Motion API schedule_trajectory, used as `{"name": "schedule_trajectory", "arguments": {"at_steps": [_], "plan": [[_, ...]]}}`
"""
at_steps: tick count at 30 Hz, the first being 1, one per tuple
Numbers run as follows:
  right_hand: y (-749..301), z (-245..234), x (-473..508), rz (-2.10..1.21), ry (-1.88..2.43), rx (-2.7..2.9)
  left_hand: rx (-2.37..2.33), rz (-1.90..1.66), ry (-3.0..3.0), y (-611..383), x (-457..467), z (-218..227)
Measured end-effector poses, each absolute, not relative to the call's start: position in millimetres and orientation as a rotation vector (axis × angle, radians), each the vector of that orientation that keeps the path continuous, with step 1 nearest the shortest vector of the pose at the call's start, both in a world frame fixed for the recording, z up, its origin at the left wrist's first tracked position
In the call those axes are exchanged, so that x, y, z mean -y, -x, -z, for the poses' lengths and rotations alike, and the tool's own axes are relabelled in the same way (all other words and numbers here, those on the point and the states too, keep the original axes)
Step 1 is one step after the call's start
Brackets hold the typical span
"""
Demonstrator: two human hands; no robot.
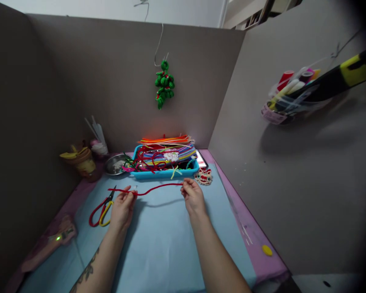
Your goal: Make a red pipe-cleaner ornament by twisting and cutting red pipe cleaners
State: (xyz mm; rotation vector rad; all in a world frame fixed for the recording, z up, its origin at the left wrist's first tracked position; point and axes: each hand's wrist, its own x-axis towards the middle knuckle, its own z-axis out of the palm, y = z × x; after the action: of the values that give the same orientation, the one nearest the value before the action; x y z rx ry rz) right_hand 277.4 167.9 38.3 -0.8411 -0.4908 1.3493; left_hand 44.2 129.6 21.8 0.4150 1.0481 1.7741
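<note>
A red pipe cleaner (158, 186) stretches between my two hands above the blue table sheet, bending slightly along its length. My left hand (123, 205) pinches it some way in from its left end, which sticks out past the fingers. At the other end, my right hand (193, 196) grips the tip between thumb and fingers. Scissors (102, 211) with one red and one yellow handle lie just left of my left hand, partly hidden by it. Beyond both hands stands a blue basket (158, 175) heaped with colourful pipe cleaners.
A metal bowl (110, 167) and a brown pot (84, 162) stand at the back left. A pink glue gun (53, 244) with a lit green light lies front left. A beaded-looking ornament (203, 177) lies right of the basket. Grey panels (110, 81) enclose the table; a green ornament (164, 83) hangs there.
</note>
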Motion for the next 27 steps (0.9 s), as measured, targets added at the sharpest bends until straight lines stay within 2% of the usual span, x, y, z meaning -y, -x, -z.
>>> {"name": "schedule_trajectory", "arguments": {"at_steps": [14,19,27], "plan": [[-275,-17,-172,-1.095,0.986,0.673,-1.052,-1.847,-0.270,-47,-128,-31],[-271,-14,-172,-1.186,0.957,0.630,-1.061,-1.908,-0.187,-46,-128,-39],[-272,-22,-172,-1.319,0.854,0.606,-1.042,-1.812,-0.227,-46,-125,-39]]}}
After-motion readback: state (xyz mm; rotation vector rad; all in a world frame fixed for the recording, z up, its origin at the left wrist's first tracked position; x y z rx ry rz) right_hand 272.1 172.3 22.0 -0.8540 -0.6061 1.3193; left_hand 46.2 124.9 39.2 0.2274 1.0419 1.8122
